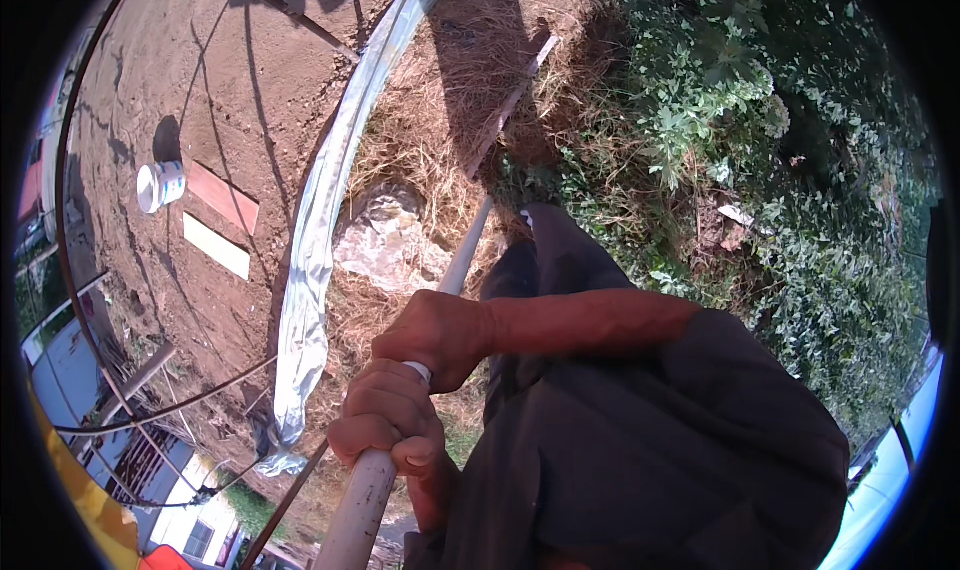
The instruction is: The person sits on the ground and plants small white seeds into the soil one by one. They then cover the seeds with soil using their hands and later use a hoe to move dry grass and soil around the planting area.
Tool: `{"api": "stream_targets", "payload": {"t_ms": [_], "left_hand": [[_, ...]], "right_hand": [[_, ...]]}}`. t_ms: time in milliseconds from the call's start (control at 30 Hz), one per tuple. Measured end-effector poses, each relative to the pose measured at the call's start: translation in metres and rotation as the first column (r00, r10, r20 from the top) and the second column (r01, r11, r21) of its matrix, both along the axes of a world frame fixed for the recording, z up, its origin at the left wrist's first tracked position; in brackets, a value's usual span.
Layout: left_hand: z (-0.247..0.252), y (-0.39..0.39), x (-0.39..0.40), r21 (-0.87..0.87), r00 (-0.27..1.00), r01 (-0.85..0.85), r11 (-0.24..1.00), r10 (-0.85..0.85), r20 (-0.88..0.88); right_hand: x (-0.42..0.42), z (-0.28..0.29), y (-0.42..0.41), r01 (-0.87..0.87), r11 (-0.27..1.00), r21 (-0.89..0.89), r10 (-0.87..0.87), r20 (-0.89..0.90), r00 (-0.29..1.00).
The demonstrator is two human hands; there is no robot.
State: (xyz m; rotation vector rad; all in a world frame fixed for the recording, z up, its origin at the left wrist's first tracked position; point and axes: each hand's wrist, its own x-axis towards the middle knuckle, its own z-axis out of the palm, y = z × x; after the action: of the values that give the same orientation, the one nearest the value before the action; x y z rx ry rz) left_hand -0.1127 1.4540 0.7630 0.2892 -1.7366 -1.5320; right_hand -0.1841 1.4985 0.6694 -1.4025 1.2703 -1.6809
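Note:
Both my hands are wrapped around a long pale pole, apparently the handle of a tool. It slants from the bottom of the view to the dry grass near my feet, where no tool head can be made out. My right hand grips it farther down the shaft. Close against it, my left hand has its fingers curled around the thicker-looking near part. Beside the pole lies a pale rock or crumpled sheet amid dry grass; which one is unclear.
A gathered plastic sheet runs along the bed's left edge. Beyond it, a white bucket, a reddish board and a pale board lie on bare soil. A narrow strip rests ahead. Leafy plants crowd the right; thin metal bars cross the left.

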Motion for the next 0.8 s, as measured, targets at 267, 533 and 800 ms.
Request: {"api": "stream_targets", "payload": {"t_ms": [267, 533, 800], "left_hand": [[0.008, -0.006, 0.012, -0.022, 0.999, 0.045, 0.999, -0.045, 0.003], [0.005, -0.037, 0.006, -0.016, 0.952, 0.305, 0.952, -0.305, 0.019], [-0.006, -0.035, 0.004, -0.029, 0.977, 0.212, 0.977, -0.213, -0.007]], "right_hand": [[0.005, 0.003, -0.005, -0.099, 0.995, -0.019, 0.099, -0.019, 0.995], [-0.007, -0.007, -0.009, -0.133, 0.988, -0.074, 0.137, 0.051, 0.989], [-0.010, -0.021, -0.019, -0.226, 0.968, -0.111, 0.233, 0.058, 0.971]]}}
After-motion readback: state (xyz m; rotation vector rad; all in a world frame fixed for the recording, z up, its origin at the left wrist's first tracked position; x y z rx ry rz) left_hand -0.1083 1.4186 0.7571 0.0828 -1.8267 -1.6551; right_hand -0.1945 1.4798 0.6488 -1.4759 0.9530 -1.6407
